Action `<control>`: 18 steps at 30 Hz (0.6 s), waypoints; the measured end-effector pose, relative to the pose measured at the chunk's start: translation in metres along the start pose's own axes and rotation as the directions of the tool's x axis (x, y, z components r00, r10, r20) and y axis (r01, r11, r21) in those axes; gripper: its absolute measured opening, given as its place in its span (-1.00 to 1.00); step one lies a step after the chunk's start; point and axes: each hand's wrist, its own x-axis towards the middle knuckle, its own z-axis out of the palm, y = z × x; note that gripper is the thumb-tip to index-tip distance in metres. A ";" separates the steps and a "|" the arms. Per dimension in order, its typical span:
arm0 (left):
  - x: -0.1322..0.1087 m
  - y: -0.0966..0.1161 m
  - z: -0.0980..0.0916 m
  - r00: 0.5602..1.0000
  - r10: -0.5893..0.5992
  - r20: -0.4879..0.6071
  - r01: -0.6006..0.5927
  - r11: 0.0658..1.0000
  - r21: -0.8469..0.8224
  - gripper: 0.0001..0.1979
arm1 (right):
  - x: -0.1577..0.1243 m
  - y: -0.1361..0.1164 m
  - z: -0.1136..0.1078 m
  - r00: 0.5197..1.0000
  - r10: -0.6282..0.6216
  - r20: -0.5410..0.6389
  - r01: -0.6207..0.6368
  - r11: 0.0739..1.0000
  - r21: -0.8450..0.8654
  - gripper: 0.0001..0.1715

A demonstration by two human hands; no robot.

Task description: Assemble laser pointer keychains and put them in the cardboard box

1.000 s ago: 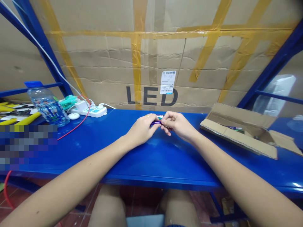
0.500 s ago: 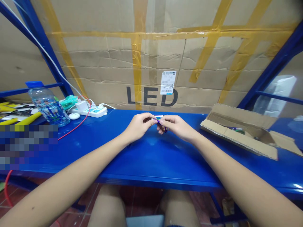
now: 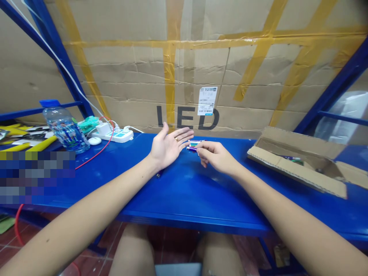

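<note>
Palm up and fingers spread, my left hand [image 3: 168, 147] holds nothing above the blue table; a ring sits on one finger. My right hand [image 3: 214, 155] is closed, its thumb and fingers pinched on one end of a slim purple pen [image 3: 191, 148]. Just behind it lies a row of slim pens [image 3: 195, 142] in white, teal and purple, partly covered by the right fingers. Under my left wrist, the dark tip of a small object [image 3: 158, 175] shows; the rest is hidden.
An open cardboard box [image 3: 299, 168] with small items stands at right. At left are a water bottle [image 3: 66, 128], a power strip [image 3: 122, 135], a red cable [image 3: 97, 153] and yellow-handled items [image 3: 41, 142]. A large taped carton [image 3: 129, 84] rises behind the blue table [image 3: 184, 199].
My left hand has let go of the purple pen, turned palm up and opened. My right hand stays by the pens, fingers still pinched.
</note>
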 end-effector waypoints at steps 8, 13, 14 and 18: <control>-0.001 -0.008 0.007 0.996 -0.020 -0.084 0.029 0.994 0.108 -0.54 | 0.001 -0.001 -0.001 0.999 0.031 -0.029 -0.030 0.998 0.055 -0.69; -0.007 -0.012 0.010 0.994 0.113 0.008 -0.103 0.872 0.479 -0.80 | 0.004 0.001 -0.006 0.983 0.183 0.015 -0.171 0.885 0.432 -0.71; -0.009 -0.012 0.011 0.990 0.137 0.025 -0.131 0.851 0.509 -0.81 | 0.004 0.001 -0.007 0.977 0.206 0.049 -0.204 0.859 0.470 -0.72; -0.015 -0.010 0.015 0.966 0.239 0.100 -0.245 0.716 0.653 -0.83 | 0.004 0.003 -0.010 0.953 0.238 0.190 -0.303 0.803 0.513 -0.70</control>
